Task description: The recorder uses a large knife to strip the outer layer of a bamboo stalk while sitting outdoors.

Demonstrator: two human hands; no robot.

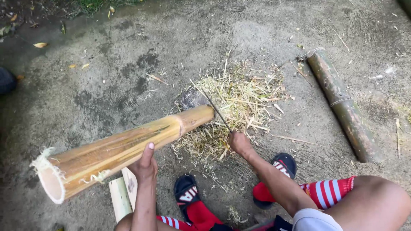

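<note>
Seen from the head camera looking down, a person sits low over a grey concrete floor [107,85], with both bare arms reaching forward from six o'clock.

At about seven o'clock, the left hand [144,167] rests against the underside of a thick yellow bamboo pole [124,147]. Its thumb points up along the pole's side; how far the fingers wrap round cannot be told. The pole is tilted: its open, frayed end is raised at eight o'clock, and its far end sits near the centre against a dark stone [190,98].

Just right of centre, the right hand [239,143] has its grip pressed together around the handle of a long thin blade [212,107]. The blade slants up toward eleven o'clock, and its edge meets the far end of the pole.

Beyond the blade, from twelve to one o'clock, lies a heap of pale shavings [239,102].

At two to three o'clock, well apart from the hands, a green bamboo length [342,105] lies on the floor.

Near six o'clock are two feet in black sandals [186,194] and red striped socks [327,191]. Beside the left wrist, at seven o'clock, lie two short pale split pieces [120,196].
</note>
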